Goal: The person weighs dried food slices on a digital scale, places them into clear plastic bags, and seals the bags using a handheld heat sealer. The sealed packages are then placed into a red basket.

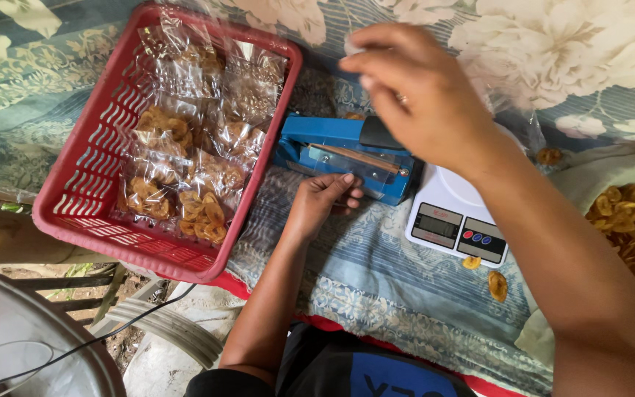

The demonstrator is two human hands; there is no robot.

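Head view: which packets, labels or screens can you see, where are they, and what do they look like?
Packets: clear bags of golden chips, piled in the red basket, left.
Scale screen: grey rectangle on the white scale, right of the blue sealer.
Scale buttons: red and blue dots on a dark panel.

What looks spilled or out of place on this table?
Two loose yellow chips lie on the patterned cloth just below the white scale, apart from the chip pile at right. Another chip sits behind the scale. The sealed bags in the red basket look tidy.
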